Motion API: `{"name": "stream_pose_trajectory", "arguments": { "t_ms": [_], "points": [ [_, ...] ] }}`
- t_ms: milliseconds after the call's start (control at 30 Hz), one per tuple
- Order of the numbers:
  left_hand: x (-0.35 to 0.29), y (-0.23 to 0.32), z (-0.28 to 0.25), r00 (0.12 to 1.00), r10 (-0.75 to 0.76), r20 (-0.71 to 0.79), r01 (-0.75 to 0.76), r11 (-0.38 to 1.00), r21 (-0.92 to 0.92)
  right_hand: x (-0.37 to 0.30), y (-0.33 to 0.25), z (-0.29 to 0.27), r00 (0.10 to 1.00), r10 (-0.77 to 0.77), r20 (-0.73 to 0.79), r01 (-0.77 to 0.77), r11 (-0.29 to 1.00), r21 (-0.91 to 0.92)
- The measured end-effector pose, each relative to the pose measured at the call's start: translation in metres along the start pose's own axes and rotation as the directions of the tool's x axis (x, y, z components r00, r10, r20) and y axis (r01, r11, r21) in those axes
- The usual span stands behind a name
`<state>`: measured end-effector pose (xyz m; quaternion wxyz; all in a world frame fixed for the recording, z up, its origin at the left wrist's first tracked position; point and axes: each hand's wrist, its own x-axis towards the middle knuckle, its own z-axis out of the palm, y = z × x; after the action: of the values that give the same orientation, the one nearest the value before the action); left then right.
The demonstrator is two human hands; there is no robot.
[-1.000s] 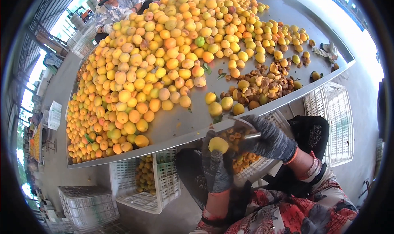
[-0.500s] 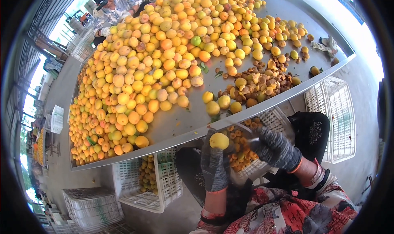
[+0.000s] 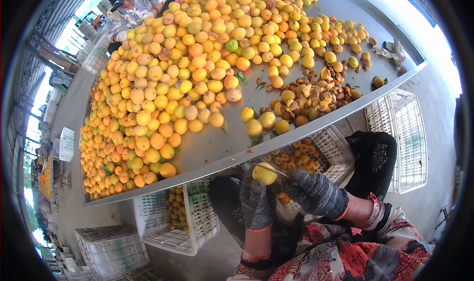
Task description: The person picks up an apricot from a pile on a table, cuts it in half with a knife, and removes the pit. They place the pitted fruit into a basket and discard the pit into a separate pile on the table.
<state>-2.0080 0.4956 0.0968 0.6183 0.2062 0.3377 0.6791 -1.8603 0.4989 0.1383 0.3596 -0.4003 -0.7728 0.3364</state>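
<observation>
In front of my lap, my left hand, in a grey knit glove, is closed round a yellow apricot held at its fingertips. My right hand, gloved alike, grips a thin knife, its handle hidden in the fist. The blade lies against the apricot's upper side; how deep it sits I cannot tell. Beneath my hands, a white crate between my knees holds halved apricots. Close beyond the table edge lie several whole apricots beside a heap of brown pits and soft scraps.
The metal table has a raised rim and a large apricot pile. White crates stand at left and right, with a crate stack lower left. A crumpled rag lies far right. Another person works across the table.
My right hand has moved left and a little down, bringing the knife blade onto the apricot. The left hand stays nearly in place with the fruit. The view has shifted slightly.
</observation>
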Motion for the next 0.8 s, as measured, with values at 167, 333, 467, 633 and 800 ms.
{"name": "stream_pose_trajectory", "arguments": {
  "t_ms": [167, 333, 467, 633, 800],
  "points": [
    [-0.002, 0.004, -0.004, 1.0, -0.013, 0.0, 0.013, 0.998, 0.06, 0.012, -0.006, -0.011, 0.987, 0.018, 0.157, -0.028, 0.998, 0.064],
    [0.0, 0.028, -0.002, 0.988, -0.106, 0.112, 0.074, 0.964, 0.257, 0.02, 0.007, -0.019, 0.942, -0.144, 0.304, 0.19, 0.973, -0.129],
    [-0.001, 0.01, 0.016, 0.996, 0.006, -0.086, 0.004, 0.993, 0.122, 0.023, 0.0, -0.006, 0.923, -0.354, 0.149, 0.383, 0.872, -0.305],
    [-0.003, -0.006, 0.021, 0.986, 0.075, -0.15, -0.062, 0.994, 0.089, 0.007, -0.017, 0.014, 0.965, 0.257, 0.06, -0.264, 0.94, 0.215],
    [0.0, 0.023, 0.018, 0.987, -0.124, -0.1, 0.148, 0.946, 0.287, 0.011, 0.006, -0.015, 0.95, -0.197, 0.243, 0.26, 0.929, -0.263]
  ]
}}
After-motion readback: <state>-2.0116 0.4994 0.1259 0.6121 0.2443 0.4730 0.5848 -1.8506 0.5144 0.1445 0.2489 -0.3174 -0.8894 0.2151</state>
